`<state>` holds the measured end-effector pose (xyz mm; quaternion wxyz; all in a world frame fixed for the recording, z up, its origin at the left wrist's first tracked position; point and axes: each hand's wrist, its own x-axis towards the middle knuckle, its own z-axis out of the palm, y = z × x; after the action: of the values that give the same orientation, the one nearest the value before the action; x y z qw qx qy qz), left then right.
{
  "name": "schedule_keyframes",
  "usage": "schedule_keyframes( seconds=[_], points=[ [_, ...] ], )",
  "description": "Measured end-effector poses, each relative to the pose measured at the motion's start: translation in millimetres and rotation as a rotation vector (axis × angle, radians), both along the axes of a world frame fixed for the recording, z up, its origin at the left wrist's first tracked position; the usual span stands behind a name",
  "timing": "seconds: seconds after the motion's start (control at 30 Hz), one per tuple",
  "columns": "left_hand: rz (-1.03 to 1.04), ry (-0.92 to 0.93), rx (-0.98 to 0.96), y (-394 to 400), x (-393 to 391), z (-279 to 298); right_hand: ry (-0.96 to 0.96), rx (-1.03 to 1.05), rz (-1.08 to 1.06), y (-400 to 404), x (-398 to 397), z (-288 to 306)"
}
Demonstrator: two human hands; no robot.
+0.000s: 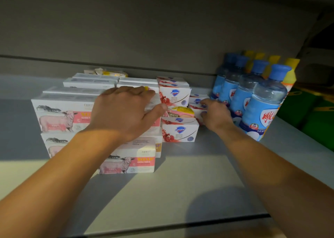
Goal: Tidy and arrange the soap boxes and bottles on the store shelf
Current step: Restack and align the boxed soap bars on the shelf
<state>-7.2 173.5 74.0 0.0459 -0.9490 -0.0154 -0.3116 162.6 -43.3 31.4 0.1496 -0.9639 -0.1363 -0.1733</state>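
Your left hand point(124, 111) lies flat on top of the goat soap stack point(61, 114), fingers straight and spread, thumb reaching right towards the Safeguard boxes point(178, 97); it presses and grips nothing. Your right hand point(215, 113) is further right, well apart from the other, with its fingertips point(203, 103) on a low Safeguard box point(196, 100) tucked between the taller Safeguard pile and the blue bottles point(258, 102). Whether it is pinching that box or only touching it cannot be told.

As for progress, the left of the shelf point(180, 192) looks mostly done: goat soap boxes sit in squared stacks, though one box point(127, 158) stands nearer than the rest. The bottles on the right, blue in front and yellow point(289, 69) beyond, already stand in upright rows. The middle is what is left. There the Safeguard boxes lie at uneven heights and angles, and a yellow packet point(181, 112) is wedged among them. Another yellow packet point(108, 72) lies loose at the far back.
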Motion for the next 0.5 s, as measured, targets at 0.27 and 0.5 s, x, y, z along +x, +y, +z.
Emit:
schedule_keyframes(
  seconds=[0.27,0.5],
  points=[
    [-0.011,-0.013,-0.006,-2,-1,1,0.296,0.696,0.119,-3,-6,-19],
    [0.006,-0.011,-0.030,-2,-3,2,0.327,0.741,0.133,10,17,-19]
  ],
)
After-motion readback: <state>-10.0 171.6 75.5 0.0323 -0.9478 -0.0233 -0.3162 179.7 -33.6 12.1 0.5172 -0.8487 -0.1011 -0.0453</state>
